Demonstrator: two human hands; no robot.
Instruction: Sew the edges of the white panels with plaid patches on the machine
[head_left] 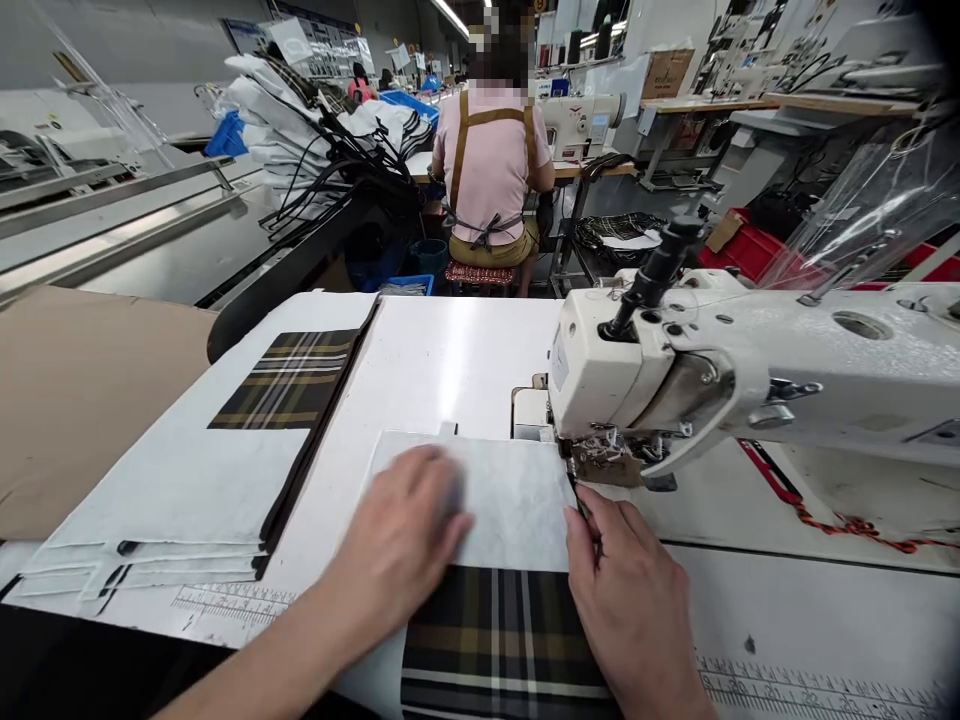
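Observation:
A white fabric panel (510,505) with a dark plaid section (502,635) lies on the white sewing table (420,365). Its right edge runs up to the needle area of a white sewing machine (660,370). My right hand (630,590) pinches that dark edge between thumb and fingers, just below the presser foot. Over the upper left of the panel is my left hand (405,530), blurred by motion, its fingers curled; whether it grips anything is hidden.
At the left lies a stack of white panels (202,480) with a plaid patch, beside brown cardboard (90,400). A seated person (491,170) in pink faces away beyond the table. White bundles (285,140) with black straps are piled at the back left.

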